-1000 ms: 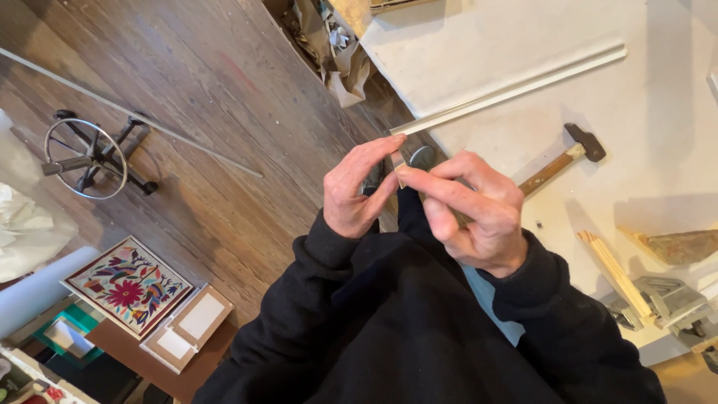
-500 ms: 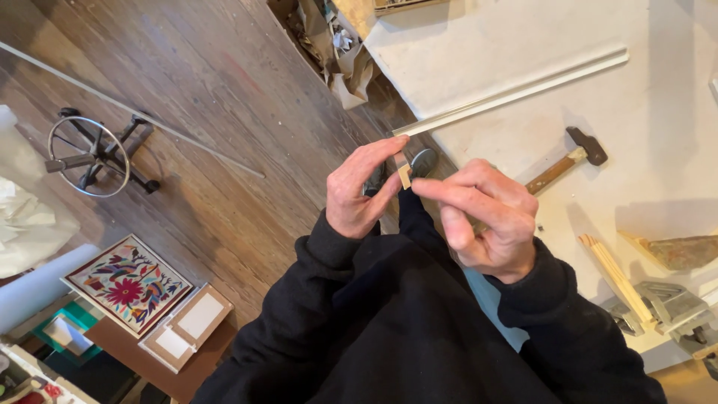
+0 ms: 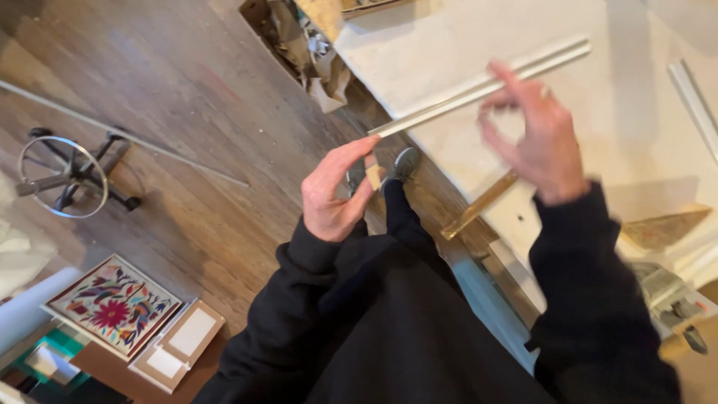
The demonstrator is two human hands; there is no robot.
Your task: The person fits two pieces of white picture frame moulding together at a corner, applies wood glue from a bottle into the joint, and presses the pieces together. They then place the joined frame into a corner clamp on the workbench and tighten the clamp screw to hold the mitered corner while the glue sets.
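The left hand [image 3: 336, 191] holds a small pale wooden block [image 3: 373, 176] in a narrow grip, pinched between thumb and fingertips, the block sticking out just past the fingertips above the wooden floor [image 3: 172, 90]. The right hand [image 3: 535, 138], blurred, is raised over the white table [image 3: 621, 127] with fingers loosely curled and nothing in its grip, crossing in front of the long pale moulding strip [image 3: 449, 101] that lies on the table.
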